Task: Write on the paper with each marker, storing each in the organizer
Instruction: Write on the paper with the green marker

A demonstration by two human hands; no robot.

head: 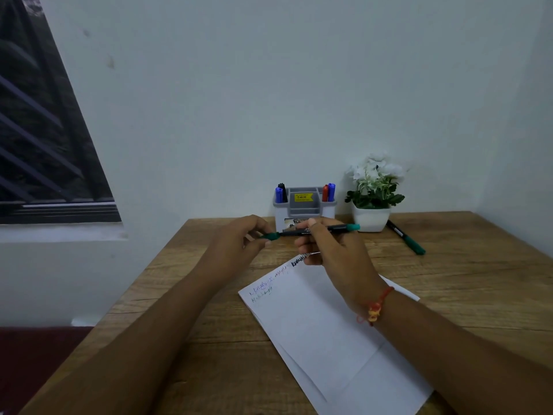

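Right hand (335,259) grips a green marker (288,233) by its barrel, left hand (236,244) pinches its cap (270,236), above the paper (314,324); probably uncapping or recapping, needing a straight pull or push, with the organizer (305,208) just beyond both hands.

L hand (239,239): hovering raised, fingertips pinching one end of slim black-barrelled marker w/ green ends (294,233). R hand (338,259): gripping barrel, fingers curling under, thumb pressing on top. Both forearms reaching fwd, converging.

The organizer (304,209) is standing at the table's (209,339) far edge, apparently holding 4 markers (331,191); the plant pot (371,218) is sitting right of it, the paper (323,339) lying before both.
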